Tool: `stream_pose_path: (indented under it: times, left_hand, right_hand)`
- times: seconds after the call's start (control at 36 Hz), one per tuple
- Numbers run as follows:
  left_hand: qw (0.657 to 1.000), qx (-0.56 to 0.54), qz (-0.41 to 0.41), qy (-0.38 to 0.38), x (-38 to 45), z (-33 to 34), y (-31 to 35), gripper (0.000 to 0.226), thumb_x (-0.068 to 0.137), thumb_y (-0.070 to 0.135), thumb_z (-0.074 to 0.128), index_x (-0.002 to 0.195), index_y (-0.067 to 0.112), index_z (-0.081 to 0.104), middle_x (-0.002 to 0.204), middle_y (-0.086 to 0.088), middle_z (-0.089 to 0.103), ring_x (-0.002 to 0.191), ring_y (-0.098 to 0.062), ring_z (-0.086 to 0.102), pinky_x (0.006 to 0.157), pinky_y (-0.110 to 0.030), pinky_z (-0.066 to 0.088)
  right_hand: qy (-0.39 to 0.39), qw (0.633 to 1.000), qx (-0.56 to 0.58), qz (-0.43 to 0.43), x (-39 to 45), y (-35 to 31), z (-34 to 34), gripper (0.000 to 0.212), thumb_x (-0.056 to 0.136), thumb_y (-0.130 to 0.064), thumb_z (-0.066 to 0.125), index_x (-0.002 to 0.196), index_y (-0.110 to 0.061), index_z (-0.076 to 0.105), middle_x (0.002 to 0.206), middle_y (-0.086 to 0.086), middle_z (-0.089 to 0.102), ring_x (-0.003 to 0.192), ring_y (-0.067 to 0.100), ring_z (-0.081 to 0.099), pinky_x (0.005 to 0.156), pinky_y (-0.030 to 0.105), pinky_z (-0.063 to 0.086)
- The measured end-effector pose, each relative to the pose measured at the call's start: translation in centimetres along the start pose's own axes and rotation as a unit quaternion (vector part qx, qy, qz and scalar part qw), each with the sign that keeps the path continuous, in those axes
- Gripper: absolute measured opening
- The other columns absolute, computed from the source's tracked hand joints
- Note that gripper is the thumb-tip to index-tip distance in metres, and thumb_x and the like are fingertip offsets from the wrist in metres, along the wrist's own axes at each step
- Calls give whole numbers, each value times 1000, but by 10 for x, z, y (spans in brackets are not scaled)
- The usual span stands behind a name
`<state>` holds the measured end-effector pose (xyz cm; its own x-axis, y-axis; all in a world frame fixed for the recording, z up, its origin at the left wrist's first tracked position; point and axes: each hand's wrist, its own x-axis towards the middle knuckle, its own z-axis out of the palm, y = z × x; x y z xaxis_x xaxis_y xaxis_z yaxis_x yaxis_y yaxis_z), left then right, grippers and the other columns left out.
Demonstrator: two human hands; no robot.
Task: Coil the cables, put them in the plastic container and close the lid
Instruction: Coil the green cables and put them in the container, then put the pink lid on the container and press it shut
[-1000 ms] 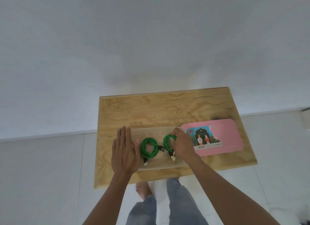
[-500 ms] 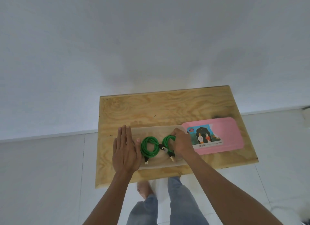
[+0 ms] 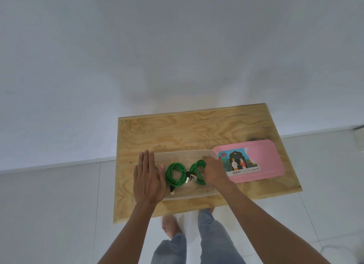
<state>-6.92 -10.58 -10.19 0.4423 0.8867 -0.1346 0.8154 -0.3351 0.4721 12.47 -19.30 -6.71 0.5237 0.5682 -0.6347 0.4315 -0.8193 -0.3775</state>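
A clear plastic container [image 3: 183, 154] lies on the wooden table [image 3: 197, 130]. Inside it are two coiled green cables: the left coil [image 3: 174, 175] lies free, with its plug ends near the front. My right hand [image 3: 215, 171] is curled over the right coil [image 3: 198, 168] inside the container. My left hand [image 3: 147, 178] lies flat with straight fingers on the container's left end. The pink lid [image 3: 264, 159], with a picture label, lies flat on the table just right of the container.
The table stands against a white wall, with white tiled floor on both sides. My legs in jeans and a bare foot [image 3: 170, 227] show below the table's front edge.
Almost nothing has changed. My right hand has shifted slightly on the right coil; my left hand stays flat on the container's left end.
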Motion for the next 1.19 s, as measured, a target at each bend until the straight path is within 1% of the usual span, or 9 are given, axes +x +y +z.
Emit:
stream_pose_path:
  times: [0.11,0.25,0.39,0.53,0.61,0.78,0.92,1.06,1.19]
  left_hand:
    - [1000,4,8,-2,1,-2,0,77,97,56,6,158,12,21,167,-3,15,155,-15,4,125,-44,15]
    - [1000,-16,1,0,2,-11,6,79,95,57,6,156,12,28,166,-4,21,155,-18,9,125,-44,12]
    - [998,-58,3,9,6,-24,18,73,98,54,14,154,12,34,163,-8,29,153,-22,19,124,-47,17]
    - [992,-123,6,35,12,-35,35,55,106,40,35,150,8,40,156,-14,41,147,-29,33,119,-50,29]
    - [986,-159,0,41,12,-38,48,51,105,34,42,149,8,42,154,-14,44,143,-30,38,114,-51,36]
    - [987,-148,23,59,0,-28,99,46,102,29,50,144,10,47,148,-12,48,136,-31,45,106,-50,44]
    - [987,-146,50,50,-7,2,172,45,101,27,52,143,12,47,147,-10,49,135,-29,45,108,-48,43]
    - [987,-143,63,22,-21,43,248,43,100,23,54,140,10,49,145,-10,50,133,-29,47,106,-48,44]
    - [995,-94,40,-5,-30,85,284,42,97,25,55,136,9,52,140,-11,54,126,-34,53,103,-53,45]
  right_hand:
    - [11,1000,-5,-16,-10,-4,-11,59,95,-16,60,150,-12,37,147,17,45,134,33,42,109,38,40]
    - [53,996,68,-21,-19,-5,-34,54,92,5,49,144,-10,46,147,13,46,134,27,46,112,32,38]
    - [128,974,182,-32,-35,-3,-51,42,95,-5,52,136,-15,56,128,8,64,115,18,61,95,18,40]
    - [159,949,273,-16,-48,6,-65,41,93,-14,59,133,-24,58,107,-4,72,90,13,68,90,33,56]
    - [182,938,295,-20,-55,15,-75,34,94,-14,58,125,-27,60,101,-3,72,83,-1,63,72,15,48]
    - [188,924,334,-10,-54,52,-94,31,89,-22,64,118,-32,65,92,-8,72,84,17,72,81,47,60]
    - [195,923,332,-22,-51,103,-121,24,91,-16,59,112,-27,64,96,-4,72,86,12,69,57,14,53]
    - [189,926,326,-14,-37,167,-151,25,90,-15,58,107,-31,65,101,-4,69,89,15,68,82,42,61]
    - [174,930,323,-2,-21,218,-172,28,93,-13,54,117,-24,65,106,1,69,94,19,67,87,34,56]
